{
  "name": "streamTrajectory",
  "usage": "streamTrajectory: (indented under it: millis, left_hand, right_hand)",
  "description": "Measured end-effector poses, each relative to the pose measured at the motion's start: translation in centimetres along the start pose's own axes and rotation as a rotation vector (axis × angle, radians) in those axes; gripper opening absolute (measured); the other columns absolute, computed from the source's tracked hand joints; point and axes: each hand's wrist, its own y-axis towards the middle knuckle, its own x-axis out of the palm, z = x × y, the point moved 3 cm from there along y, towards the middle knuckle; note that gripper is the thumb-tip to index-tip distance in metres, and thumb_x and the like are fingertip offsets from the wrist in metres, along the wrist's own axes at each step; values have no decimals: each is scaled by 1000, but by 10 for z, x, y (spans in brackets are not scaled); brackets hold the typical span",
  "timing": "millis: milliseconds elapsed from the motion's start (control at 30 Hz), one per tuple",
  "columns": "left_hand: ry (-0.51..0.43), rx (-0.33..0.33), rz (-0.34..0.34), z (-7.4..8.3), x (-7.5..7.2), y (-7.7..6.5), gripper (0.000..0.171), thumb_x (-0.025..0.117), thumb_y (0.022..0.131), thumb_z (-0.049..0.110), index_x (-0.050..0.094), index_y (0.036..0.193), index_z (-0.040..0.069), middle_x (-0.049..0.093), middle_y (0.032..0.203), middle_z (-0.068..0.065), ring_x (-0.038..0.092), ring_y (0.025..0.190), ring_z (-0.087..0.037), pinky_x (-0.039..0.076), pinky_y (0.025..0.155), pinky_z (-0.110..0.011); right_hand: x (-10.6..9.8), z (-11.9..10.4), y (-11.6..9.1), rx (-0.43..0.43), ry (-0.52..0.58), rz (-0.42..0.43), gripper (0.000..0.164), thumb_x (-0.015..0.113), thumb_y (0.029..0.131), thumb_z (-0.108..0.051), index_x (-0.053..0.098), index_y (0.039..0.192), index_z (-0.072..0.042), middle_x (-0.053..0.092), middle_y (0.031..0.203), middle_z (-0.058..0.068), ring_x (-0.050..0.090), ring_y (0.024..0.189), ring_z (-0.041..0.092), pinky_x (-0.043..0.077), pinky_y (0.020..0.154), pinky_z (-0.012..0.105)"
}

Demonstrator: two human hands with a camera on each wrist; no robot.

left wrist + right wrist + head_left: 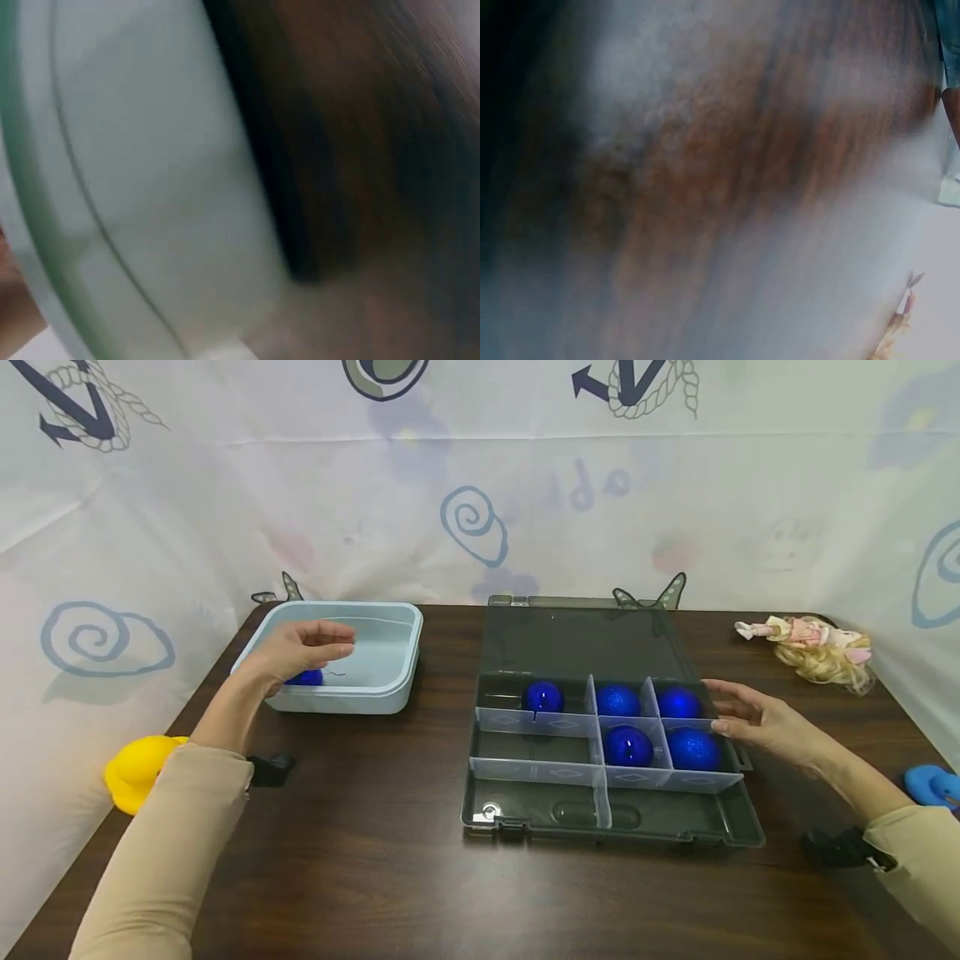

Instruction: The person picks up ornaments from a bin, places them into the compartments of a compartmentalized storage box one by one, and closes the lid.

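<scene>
My left hand [300,647] hovers over the light blue bin [386,697], fingers extended and thumb just below them, with nothing visible between them. Partly hidden under that hand, a shiny blue ball [305,678] lies in the bin. My right hand [765,718] touches the right side of a dark see-through divided box [517,814], its thumb by the rim. The box's lid [570,639] lies back. Single blue balls fill several compartments: one at back left [543,697], others to the right, including a glittery ball [693,749]. Both wrist views are blurred.
A doll [821,647] lies at the back right of the brown table [375,860]. A yellow rubber duck [138,772] is at the left edge, a blue toy [932,787] at the right. Patterned white cloth [525,510] hangs behind.
</scene>
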Motion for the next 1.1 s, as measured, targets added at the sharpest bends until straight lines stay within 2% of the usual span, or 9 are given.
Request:
streamTrajectory:
  millis: [33,133,233,367,467,667,833,967,1100]
  left_hand:
    - [18,-15,36,-7,-6,-1,60,63,90,37,46,136,3,58,106,17,53,95,3,40,101,-43]
    - [65,-56,107,-21,-19,-2,63,65,87,42,48,135,4,60,104,18,52,93,4,38,102,-42]
    - [76,-83,135,-27,-28,-3,66,66,86,43,47,135,3,62,110,13,52,101,-2,34,106,-44]
    - [95,-113,116,-30,-33,-4,70,66,87,42,42,138,0,54,132,-12,43,122,-26,27,110,-51]
    - [114,-139,100,-32,-35,-4,68,66,88,38,41,138,-1,43,140,-24,36,128,-37,23,110,-55]
    - [198,-176,61,-33,-36,1,65,65,88,38,43,137,1,42,139,-26,36,126,-38,28,106,-56]
    - [254,-180,25,-35,-34,3,62,66,88,33,44,134,-2,43,137,-28,39,122,-39,32,102,-54]
    - [296,-189,-16,-34,-32,3,60,66,88,27,43,134,-4,41,138,-30,36,127,-41,26,105,-56]
    - [319,-206,-26,-34,-31,2,60,66,88,29,45,133,-5,41,137,-31,35,127,-43,23,106,-58]
  right_hand:
    - [0,0,0,2,0,-1,61,53,97,-18,22,149,-12,24,147,32,37,108,-19,45,82,10]
    - [0,0,0,-1,6,-1,60,53,97,-17,23,149,-12,23,147,32,37,109,-18,45,82,10]
    - [0,0,0,-1,12,-2,60,53,97,-17,23,149,-13,24,148,31,37,109,-17,45,83,10]
    - [0,0,-1,-14,23,-7,60,52,97,-16,22,149,-11,24,147,31,37,109,-18,45,83,11]
    - [0,0,-1,-20,24,-6,60,52,97,-15,22,149,-11,25,146,32,38,108,-19,46,82,11]
    - [0,0,-1,-12,20,3,59,52,98,-15,23,149,-11,27,145,29,39,107,-20,46,82,11]
    - [1,-1,-1,-15,21,-4,59,52,98,-15,22,149,-10,26,144,32,39,107,-20,46,82,12]
    - [1,0,-1,-2,17,-1,60,52,98,-17,22,149,-11,26,145,33,38,107,-20,45,82,11]
    - [1,0,0,0,14,-1,60,52,98,-17,22,149,-11,26,145,33,38,107,-20,45,82,11]
